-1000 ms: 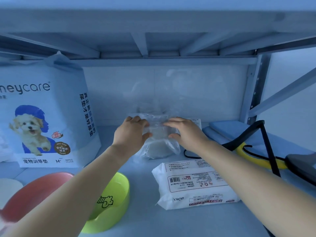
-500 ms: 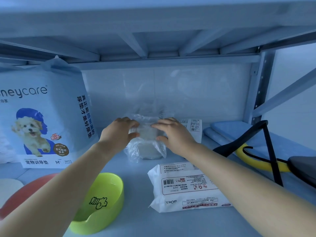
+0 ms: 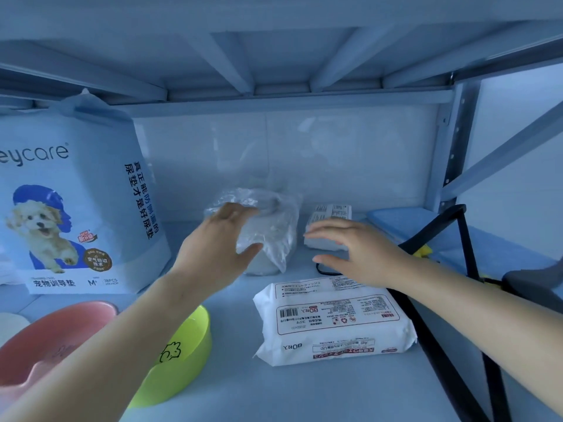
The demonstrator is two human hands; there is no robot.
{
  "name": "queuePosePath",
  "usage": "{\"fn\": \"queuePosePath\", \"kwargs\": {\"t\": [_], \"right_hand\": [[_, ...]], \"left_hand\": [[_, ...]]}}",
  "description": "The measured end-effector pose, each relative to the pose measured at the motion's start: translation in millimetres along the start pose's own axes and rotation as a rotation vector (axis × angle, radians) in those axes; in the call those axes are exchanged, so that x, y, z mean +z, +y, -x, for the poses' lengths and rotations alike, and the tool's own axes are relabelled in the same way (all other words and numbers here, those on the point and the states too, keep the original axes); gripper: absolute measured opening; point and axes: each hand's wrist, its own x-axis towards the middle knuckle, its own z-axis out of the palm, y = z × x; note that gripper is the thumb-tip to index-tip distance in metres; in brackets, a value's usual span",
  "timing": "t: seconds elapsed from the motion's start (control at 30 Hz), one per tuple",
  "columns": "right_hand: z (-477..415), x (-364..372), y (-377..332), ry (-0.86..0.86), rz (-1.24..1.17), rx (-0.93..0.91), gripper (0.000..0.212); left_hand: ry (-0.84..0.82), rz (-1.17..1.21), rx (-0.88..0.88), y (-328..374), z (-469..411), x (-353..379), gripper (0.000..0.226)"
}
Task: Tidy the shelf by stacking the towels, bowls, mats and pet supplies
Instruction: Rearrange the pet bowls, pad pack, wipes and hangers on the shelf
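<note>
A clear plastic bag holding a white roll (image 3: 271,229) stands at the back middle of the shelf. My left hand (image 3: 219,248) grips its left side, fingers over the top and thumb across the front. My right hand (image 3: 353,251) is off the bag, fingers spread, hovering in front of a small white pack (image 3: 330,213) by the back wall. A large white wipes pack (image 3: 332,321) lies flat in front. A green bowl (image 3: 179,357) and a pink bowl (image 3: 45,339) sit at the near left, partly hidden by my left arm.
A tall blue pet-pad bag with a dog picture (image 3: 70,208) stands at the left. Folded blue mats (image 3: 405,220) lie at the right under a black-strapped yellow and grey item (image 3: 451,239). The upper shelf (image 3: 274,95) hangs low overhead. A shelf post (image 3: 454,147) stands at the right.
My right hand has let go of the plastic bag and moved right towards the small white pack. My left hand stays on the bag.
</note>
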Motion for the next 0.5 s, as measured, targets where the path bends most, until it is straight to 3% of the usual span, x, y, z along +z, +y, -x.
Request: {"fn": "queuePosePath", "kwargs": {"t": [0.23, 0.5], "right_hand": [[12.6, 0.4, -8.4, -0.075, 0.003, 0.012, 0.035], [35.4, 1.0, -33.6, -0.149, 0.016, 0.098, 0.030]], "left_hand": [[-0.255, 0.163, 0.112, 36.2, 32.0, 21.4, 0.028], [-0.397, 0.198, 0.201, 44.1, 58.0, 28.6, 0.049]]}}
